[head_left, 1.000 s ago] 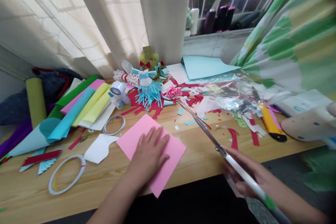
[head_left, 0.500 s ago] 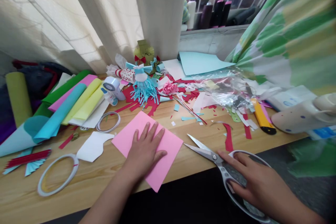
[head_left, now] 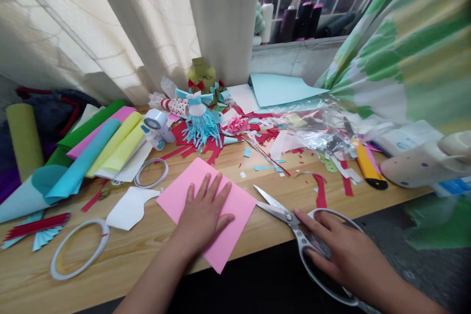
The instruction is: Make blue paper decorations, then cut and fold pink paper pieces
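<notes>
A pink square of paper (head_left: 228, 248) lies at an angle near the table's front edge, one corner sticking out past it. My left hand (head_left: 204, 218) rests flat on this paper with fingers spread. In my right hand (head_left: 342, 252) is a large pair of scissors (head_left: 285, 213), fingers through the grey handles and the index finger stretched along the pivot. The blades are parted and point left, the lower tip at the paper's right corner. A white cut-out piece of paper (head_left: 128, 207) lies left of the pink square.
Tape rolls (head_left: 80, 250) and rolled coloured sheets (head_left: 86, 157) lie on the left. Behind stand a blue fringed paper figure (head_left: 201, 125) and a glue bottle (head_left: 152, 137) among red scraps. A yellow utility knife (head_left: 369, 164) lies at right, beside a beige spotted container (head_left: 415, 164).
My right hand has moved left with the scissors, bringing the blades up to the pink paper's right corner. My left hand has stayed on the paper.
</notes>
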`<state>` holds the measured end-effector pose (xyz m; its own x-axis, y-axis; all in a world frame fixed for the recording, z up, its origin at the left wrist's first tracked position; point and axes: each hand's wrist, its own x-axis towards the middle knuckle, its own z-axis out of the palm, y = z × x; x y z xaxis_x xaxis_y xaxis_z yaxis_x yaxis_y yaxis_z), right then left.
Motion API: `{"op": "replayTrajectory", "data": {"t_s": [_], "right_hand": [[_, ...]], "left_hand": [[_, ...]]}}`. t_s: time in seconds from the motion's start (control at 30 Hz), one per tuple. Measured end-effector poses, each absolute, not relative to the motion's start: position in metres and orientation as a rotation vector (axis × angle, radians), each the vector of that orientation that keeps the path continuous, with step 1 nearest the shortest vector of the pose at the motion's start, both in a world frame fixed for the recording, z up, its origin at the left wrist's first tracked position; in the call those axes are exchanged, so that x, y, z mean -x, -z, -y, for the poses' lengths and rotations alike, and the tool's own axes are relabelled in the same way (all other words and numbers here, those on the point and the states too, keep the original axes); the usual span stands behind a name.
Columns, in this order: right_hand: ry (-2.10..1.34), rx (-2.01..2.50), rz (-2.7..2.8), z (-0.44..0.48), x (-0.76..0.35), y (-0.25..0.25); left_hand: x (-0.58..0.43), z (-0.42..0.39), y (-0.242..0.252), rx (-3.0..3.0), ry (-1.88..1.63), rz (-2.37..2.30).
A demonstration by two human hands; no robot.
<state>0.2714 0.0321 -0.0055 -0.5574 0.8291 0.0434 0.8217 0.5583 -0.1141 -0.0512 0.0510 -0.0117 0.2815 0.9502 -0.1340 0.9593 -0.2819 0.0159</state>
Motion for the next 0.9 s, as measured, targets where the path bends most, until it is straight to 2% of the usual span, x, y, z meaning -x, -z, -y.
{"op": "replayTrajectory", "data": {"t_s": [0.9], "right_hand": [[-0.056,1.302,2.737,-0.0330,-0.2754,0.0105]], "left_hand": [[0.0463,-0.0500,0.0098,-2.335,0.202,-1.878]]}}
